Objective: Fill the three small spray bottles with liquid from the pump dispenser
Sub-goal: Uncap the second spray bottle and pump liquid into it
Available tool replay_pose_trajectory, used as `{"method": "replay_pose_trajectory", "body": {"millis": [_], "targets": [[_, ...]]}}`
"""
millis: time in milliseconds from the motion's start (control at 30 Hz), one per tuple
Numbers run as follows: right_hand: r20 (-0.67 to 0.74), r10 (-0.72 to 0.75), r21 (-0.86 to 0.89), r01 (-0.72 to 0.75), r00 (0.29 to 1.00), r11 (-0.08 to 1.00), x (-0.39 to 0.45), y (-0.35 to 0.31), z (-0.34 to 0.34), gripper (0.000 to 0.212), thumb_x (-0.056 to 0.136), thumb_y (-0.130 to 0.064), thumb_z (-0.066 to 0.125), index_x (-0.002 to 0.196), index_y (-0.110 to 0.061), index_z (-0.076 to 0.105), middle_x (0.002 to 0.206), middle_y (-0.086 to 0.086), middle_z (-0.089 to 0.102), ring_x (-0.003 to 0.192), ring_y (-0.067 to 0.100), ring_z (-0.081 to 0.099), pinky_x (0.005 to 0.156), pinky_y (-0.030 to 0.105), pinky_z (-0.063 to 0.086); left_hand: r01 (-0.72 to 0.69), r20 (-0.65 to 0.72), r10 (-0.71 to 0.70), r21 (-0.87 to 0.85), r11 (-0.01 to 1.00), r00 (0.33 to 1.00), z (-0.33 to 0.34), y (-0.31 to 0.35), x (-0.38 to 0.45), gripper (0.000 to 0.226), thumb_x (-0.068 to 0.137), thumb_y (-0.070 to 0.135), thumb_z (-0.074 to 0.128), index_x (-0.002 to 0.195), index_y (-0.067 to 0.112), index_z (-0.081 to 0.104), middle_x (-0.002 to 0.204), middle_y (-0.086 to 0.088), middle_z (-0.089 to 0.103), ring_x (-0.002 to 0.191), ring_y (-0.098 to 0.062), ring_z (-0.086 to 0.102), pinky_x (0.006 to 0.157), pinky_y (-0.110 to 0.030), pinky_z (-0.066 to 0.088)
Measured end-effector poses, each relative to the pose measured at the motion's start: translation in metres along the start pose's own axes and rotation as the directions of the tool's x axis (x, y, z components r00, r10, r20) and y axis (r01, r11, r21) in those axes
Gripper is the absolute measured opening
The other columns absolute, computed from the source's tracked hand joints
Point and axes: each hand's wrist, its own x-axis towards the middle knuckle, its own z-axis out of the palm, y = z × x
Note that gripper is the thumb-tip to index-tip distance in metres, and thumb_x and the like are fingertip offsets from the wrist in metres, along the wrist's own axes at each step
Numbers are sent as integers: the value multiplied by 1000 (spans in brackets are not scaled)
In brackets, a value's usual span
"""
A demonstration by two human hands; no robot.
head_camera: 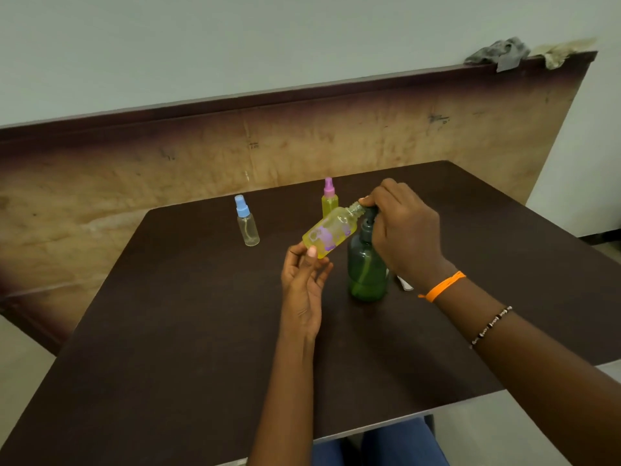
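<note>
My left hand (304, 284) pinches the base of an uncapped small bottle (331, 233), tilted so its threaded neck meets the spout of the green pump dispenser (366, 267); the bottle holds yellow liquid and has purple print. My right hand (401, 230) rests curled over the dispenser's pump head, hiding it. A clear, empty-looking bottle with a blue spray cap (247, 222) stands upright at the left. A bottle with a pink spray cap (329, 198), yellow inside, stands behind the tilted bottle.
All of it sits on a dark brown table (188, 314). A small white object (405, 284) lies just right of the dispenser, partly behind my wrist. A plywood board (168, 156) leans against the wall behind the table, with rags (497, 53) on its top edge.
</note>
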Motion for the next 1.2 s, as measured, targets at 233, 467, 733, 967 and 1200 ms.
{"method": "replay_pose_trajectory", "body": {"millis": [233, 467, 733, 967, 1200], "targets": [[-31, 89, 89, -86, 996, 992, -17, 0, 10, 32, 87, -7, 35, 88, -1, 66, 85, 10, 61, 63, 29, 62, 40, 30, 44, 6, -5, -6, -22, 1000, 1000, 0, -1, 1, 66, 39, 51, 88, 86, 20, 55, 82, 7, 65, 72, -5, 62, 72, -22, 53], [-4, -19, 9, 19, 1000, 1000, -4, 3, 5, 24, 88, -8, 42, 74, -3, 61, 74, 9, 58, 53, 26, 55, 37, 33, 41, 12, -9, -12, -6, 1000, 1000, 1, 1, -1, 66, 40, 52, 88, 87, 20, 56, 83, 6, 63, 72, -4, 62, 73, -22, 52], [-34, 17, -9, -17, 999, 1000, -23, 2, 11, 30, 88, -4, 40, 96, -2, 68, 89, 9, 65, 61, 28, 63, 39, 32, 46, 10, 0, -10, -15, 1000, 1000, 0, -1, 1, 66, 39, 52, 88, 86, 19, 55, 82, 6, 63, 71, -4, 61, 73, -22, 53], [29, -21, 0, 21, 999, 1000, -3, -1, -1, 29, 85, -8, 37, 79, -2, 65, 77, 9, 60, 53, 28, 57, 38, 30, 41, 15, -8, -15, -9, 1000, 1000, 1, 1, -1, 66, 38, 52, 88, 87, 20, 57, 83, 6, 64, 71, -4, 62, 73, -22, 53], [3, 64, 105, -63, 998, 992, -18, 2, 8, 34, 84, -3, 36, 98, -3, 67, 94, 9, 64, 72, 29, 65, 46, 36, 50, 20, -2, -20, -29, 999, 1000, 1, 1, 0, 66, 39, 51, 88, 87, 19, 56, 81, 7, 65, 70, -4, 62, 72, -22, 53]]}}
